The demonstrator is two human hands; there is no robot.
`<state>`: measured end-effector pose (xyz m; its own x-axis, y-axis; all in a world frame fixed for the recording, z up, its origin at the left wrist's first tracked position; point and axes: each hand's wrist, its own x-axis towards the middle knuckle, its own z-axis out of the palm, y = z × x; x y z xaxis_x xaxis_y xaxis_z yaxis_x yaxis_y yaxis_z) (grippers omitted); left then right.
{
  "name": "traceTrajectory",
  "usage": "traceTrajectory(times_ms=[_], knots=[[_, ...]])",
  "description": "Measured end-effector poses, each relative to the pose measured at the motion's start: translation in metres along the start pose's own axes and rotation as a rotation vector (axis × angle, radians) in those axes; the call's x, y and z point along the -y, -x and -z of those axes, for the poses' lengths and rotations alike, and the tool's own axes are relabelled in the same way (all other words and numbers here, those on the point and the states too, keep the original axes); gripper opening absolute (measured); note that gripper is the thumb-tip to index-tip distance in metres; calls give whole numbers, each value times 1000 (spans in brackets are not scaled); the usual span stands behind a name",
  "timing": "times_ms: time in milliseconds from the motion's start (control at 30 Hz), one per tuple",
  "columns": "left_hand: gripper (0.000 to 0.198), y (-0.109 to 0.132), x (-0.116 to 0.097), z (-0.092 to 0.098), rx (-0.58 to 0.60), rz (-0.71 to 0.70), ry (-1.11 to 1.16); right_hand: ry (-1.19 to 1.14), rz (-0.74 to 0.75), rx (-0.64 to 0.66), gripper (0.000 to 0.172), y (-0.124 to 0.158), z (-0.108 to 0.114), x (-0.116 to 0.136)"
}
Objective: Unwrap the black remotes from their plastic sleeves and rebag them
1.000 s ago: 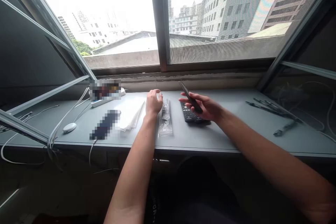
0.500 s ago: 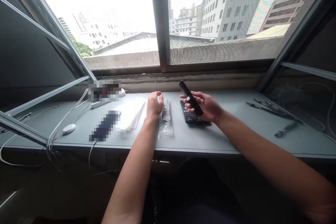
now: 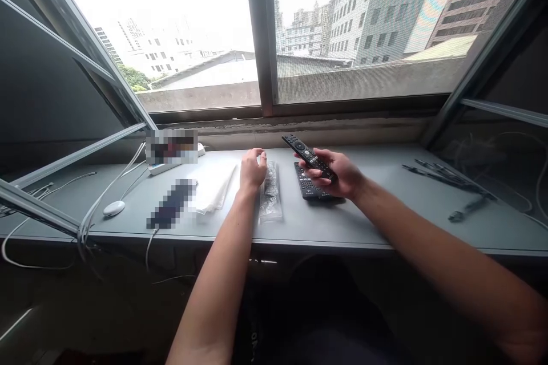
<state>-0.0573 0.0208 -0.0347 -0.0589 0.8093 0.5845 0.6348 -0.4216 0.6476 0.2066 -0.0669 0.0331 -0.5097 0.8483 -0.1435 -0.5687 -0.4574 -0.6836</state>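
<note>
My right hand point(image 3: 340, 174) is closed round a slim black remote control point(image 3: 305, 154), held above the grey ledge point(image 3: 368, 222) with its buttons facing up. Under that hand a second black remote point(image 3: 307, 187) lies flat on the ledge. My left hand point(image 3: 252, 171) rests on the ledge with its fingers curled, touching the far end of a clear plastic bag point(image 3: 269, 197) that has something dark inside. To the left of this hand lies a stack of white sheets point(image 3: 212, 185).
A white power strip point(image 3: 159, 168), a white mouse point(image 3: 113, 208) and several cables point(image 3: 89, 217) lie at the left. Dark tools point(image 3: 445, 177) lie at the right. The window frame point(image 3: 265, 34) stands behind the ledge.
My right hand has turned the held remote over, from its dark back showing to its button side up, and tilted it flatter. My left hand has hardly moved.
</note>
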Motion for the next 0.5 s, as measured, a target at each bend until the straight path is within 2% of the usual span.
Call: traceTrajectory(times_ms=[267, 500], knots=[[24, -1, 1, -1, -37, 24, 48, -21, 17, 1, 24, -1, 1, -2], [24, -1, -2, 0, -24, 30, 54, 39, 6, -111, 13, -3, 11, -1]])
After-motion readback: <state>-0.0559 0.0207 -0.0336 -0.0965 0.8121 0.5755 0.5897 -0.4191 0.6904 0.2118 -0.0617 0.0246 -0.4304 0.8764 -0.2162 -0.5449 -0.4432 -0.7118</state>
